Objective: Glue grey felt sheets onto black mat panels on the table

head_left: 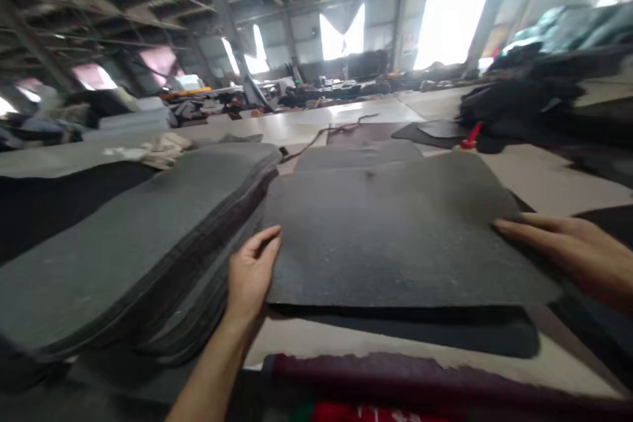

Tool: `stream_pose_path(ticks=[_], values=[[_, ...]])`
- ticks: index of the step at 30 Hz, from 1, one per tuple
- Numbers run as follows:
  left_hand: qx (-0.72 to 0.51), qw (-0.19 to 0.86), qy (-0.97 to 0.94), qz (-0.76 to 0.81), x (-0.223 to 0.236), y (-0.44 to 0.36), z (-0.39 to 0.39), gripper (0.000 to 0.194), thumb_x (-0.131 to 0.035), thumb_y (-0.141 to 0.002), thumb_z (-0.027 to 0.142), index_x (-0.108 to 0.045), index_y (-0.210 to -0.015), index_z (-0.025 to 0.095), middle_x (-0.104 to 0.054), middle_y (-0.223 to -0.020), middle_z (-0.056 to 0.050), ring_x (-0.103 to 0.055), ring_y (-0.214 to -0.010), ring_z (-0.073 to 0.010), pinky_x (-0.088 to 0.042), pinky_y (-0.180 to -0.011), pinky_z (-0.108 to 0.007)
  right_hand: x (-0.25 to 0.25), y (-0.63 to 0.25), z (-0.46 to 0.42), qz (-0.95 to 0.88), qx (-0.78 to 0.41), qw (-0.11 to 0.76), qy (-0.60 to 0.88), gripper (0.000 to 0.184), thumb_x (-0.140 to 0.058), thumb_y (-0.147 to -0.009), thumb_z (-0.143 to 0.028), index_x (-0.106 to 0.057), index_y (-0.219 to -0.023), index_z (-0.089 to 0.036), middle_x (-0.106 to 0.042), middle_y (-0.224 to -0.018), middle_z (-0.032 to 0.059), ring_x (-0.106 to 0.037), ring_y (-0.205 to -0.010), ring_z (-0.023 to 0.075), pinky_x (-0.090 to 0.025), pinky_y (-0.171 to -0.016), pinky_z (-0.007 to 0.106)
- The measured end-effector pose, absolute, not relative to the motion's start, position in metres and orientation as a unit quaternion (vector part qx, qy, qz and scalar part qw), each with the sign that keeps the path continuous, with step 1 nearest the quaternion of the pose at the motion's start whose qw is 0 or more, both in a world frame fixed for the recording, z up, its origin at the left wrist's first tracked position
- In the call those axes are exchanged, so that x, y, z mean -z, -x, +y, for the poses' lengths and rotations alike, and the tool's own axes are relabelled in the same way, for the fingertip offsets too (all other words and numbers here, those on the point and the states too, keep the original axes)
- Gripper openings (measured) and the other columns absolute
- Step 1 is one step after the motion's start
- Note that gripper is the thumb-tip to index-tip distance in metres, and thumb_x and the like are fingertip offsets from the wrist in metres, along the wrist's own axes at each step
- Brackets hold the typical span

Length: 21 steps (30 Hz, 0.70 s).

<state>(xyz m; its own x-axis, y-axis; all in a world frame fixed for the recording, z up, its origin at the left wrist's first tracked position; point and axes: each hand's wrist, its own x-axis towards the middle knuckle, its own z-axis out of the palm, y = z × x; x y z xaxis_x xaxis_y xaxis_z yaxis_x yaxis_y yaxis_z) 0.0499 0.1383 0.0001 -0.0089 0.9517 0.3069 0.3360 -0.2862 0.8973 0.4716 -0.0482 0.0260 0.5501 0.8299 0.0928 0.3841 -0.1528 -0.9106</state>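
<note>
A dark grey sheet with rounded corners [390,244], like felt or leather, spans the space between my two hands. My left hand [250,270] pinches its left edge between thumb and fingers. At the opposite edge, my right hand [568,244] grips the sheet, its thumb hidden. The front edge is raised above another dark piece [475,333] lying on the table. Just left of my left hand, a thick stack of long grey pieces [148,224] rests with its layers showing at the side.
A red-tipped object [471,137] stands behind the sheet at the right. A thin cord [321,135] crosses the pale table [297,120]. Crumpled beige cloth [165,148] lies behind the stack. Dark material [524,102] is heaped at the back right, and maroon fabric [395,379] lies along the front.
</note>
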Motion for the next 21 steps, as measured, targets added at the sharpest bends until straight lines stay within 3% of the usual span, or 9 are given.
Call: stream_pose_path(ticks=[2,4,10,15,21], values=[[-0.465,0.309,-0.630,0.539,0.008,-0.047,0.146,0.040,-0.069,-0.078,0.044,-0.075,-0.113,0.024,-0.076,-0.111,-0.007,-0.068,-0.107,-0.0292,-0.048,-0.102,-0.046,-0.020,-0.453,-0.049,-0.338,-0.306,0.499,0.737,0.029,-0.079,-0.074,-0.048,-0.074,-0.079,-0.021,-0.072,-0.076,0.0098,-0.066,-0.058,0.0225,-0.048,-0.044,0.030],[-0.408,0.280,-0.634,0.594,0.013,-0.043,0.152,0.041,-0.068,-0.077,0.048,-0.075,-0.113,0.031,-0.077,-0.109,-0.002,-0.069,-0.104,-0.0289,-0.050,-0.099,-0.045,-0.011,-0.444,-0.046,-0.319,-0.322,0.506,0.734,0.036,-0.077,-0.073,-0.053,-0.069,-0.081,-0.018,-0.067,-0.071,0.0053,-0.061,-0.056,0.0188,-0.043,-0.045,0.026],[-0.315,0.257,-0.625,0.667,0.010,-0.040,0.151,0.042,-0.064,-0.074,0.056,-0.074,-0.112,0.041,-0.076,-0.112,0.007,-0.069,-0.105,-0.0289,-0.052,-0.097,-0.043,0.014,-0.444,-0.051,-0.355,-0.268,0.476,0.758,0.039,-0.073,-0.073,-0.054,-0.060,-0.077,-0.018,-0.055,-0.062,-0.0022,-0.048,-0.051,0.0119,-0.031,-0.044,0.023],[-0.262,0.217,-0.629,0.699,0.006,-0.041,0.149,0.040,-0.059,-0.074,0.060,-0.075,-0.106,0.043,-0.076,-0.110,0.010,-0.066,-0.114,-0.0293,-0.052,-0.098,-0.040,0.024,-0.443,-0.064,-0.383,-0.240,0.436,0.778,0.038,-0.069,-0.075,-0.055,-0.055,-0.075,-0.020,-0.053,-0.064,-0.0028,-0.048,-0.055,0.0129,-0.033,-0.048,0.024],[-0.232,0.150,-0.667,0.692,0.032,-0.024,0.162,0.034,-0.055,-0.081,0.069,-0.072,-0.107,0.053,-0.076,-0.105,0.019,-0.073,-0.095,-0.0251,-0.060,-0.083,-0.040,0.032,-0.438,-0.071,-0.402,-0.188,0.406,0.799,0.039,-0.066,-0.077,-0.055,-0.050,-0.070,-0.021,-0.049,-0.062,-0.0041,-0.045,-0.056,0.0127,-0.032,-0.051,0.024]])
